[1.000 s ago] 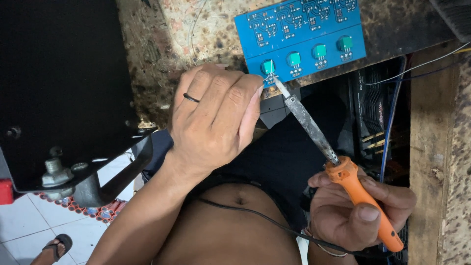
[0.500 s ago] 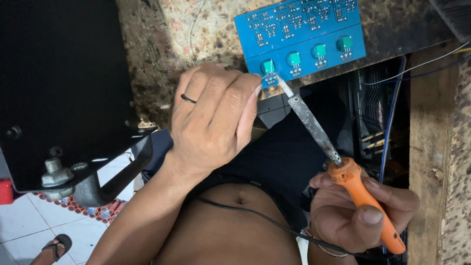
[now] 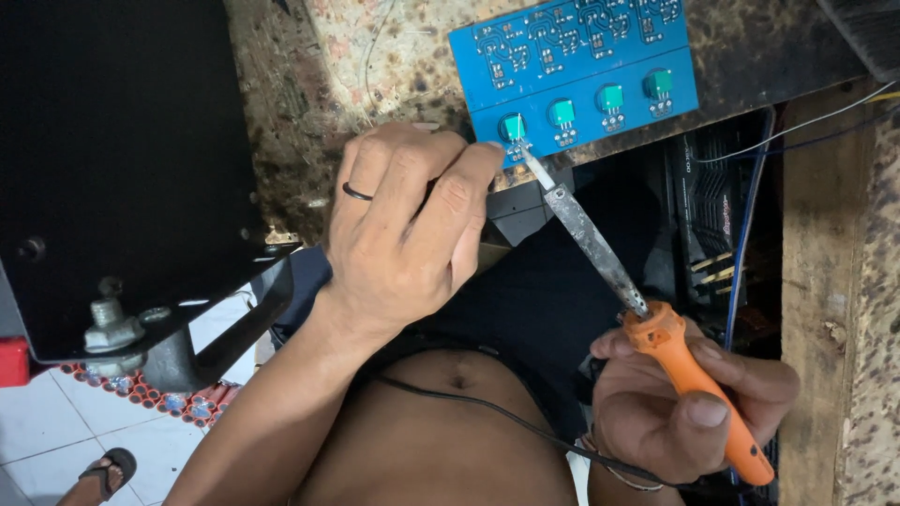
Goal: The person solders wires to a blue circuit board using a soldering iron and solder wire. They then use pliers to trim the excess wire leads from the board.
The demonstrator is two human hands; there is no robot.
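Observation:
A blue circuit board with several green square parts lies on a stained worktop at the top. My right hand grips the orange handle of a soldering iron, whose metal tip touches the board's near edge below the leftmost green part. My left hand, with a dark ring on one finger, rests curled at the worktop's edge with its fingertips at the same spot on the board. Whether it pinches anything there is hidden.
A large black panel with a bolt fills the left. A black cord runs across my bare belly. Black equipment and blue and white wires sit under the bench at right. A wooden post stands at far right.
The iron's tip has edged slightly along the board's edge toward the leftmost green part. Both hands otherwise stay in place.

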